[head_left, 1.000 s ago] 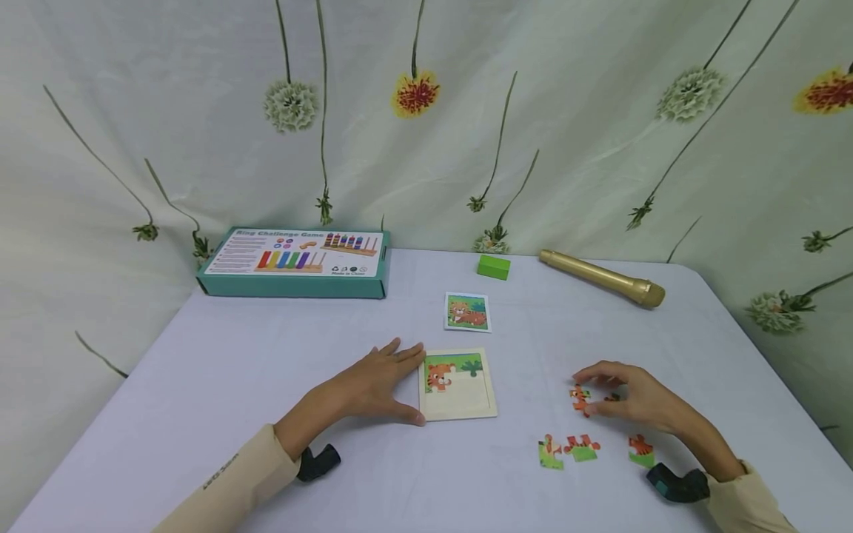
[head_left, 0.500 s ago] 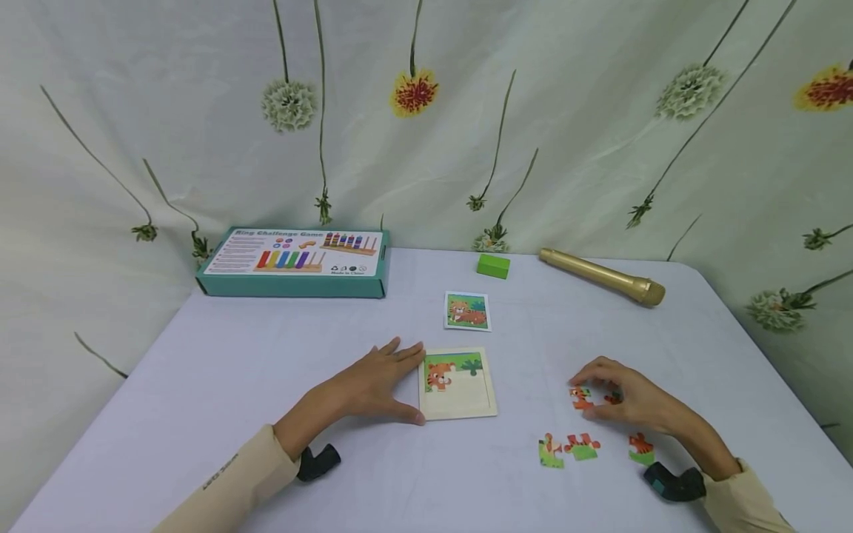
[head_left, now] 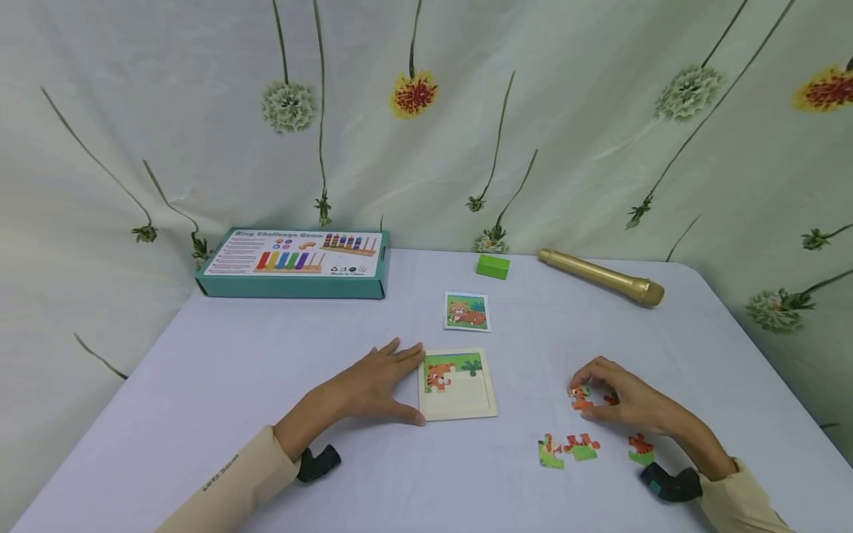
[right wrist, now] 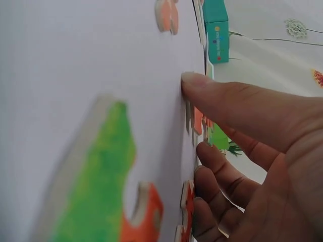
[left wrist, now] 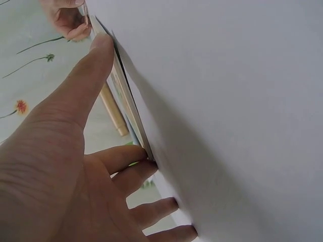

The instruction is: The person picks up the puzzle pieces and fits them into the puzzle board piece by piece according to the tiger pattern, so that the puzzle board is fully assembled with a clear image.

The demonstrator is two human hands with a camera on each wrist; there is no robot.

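My left hand (head_left: 378, 381) lies along the left edge of a square wooden puzzle board (head_left: 460, 411), fingers spread. Its thumb touches the near left corner and its fingertips the far left one. Set into the board's upper part are tiger-face and green pieces. To the right, my right hand (head_left: 629, 396) pinches a tiger puzzle piece (head_left: 580, 396) between thumb and fingers, close over the table; in the right wrist view the piece (right wrist: 197, 120) shows edge-on between them. Another piece (head_left: 611, 398) lies partly hidden under the palm.
Loose puzzle pieces (head_left: 583, 447) lie in front of the right hand. Behind the board is a small tiger picture card (head_left: 467, 312). Further back stand a teal game box (head_left: 296, 286), a green block (head_left: 493, 266) and a gold microphone (head_left: 596, 277).
My right hand has shifted slightly left, and its thumb and fingers have come in around the tiger puzzle piece. The left hand stays at the puzzle board.
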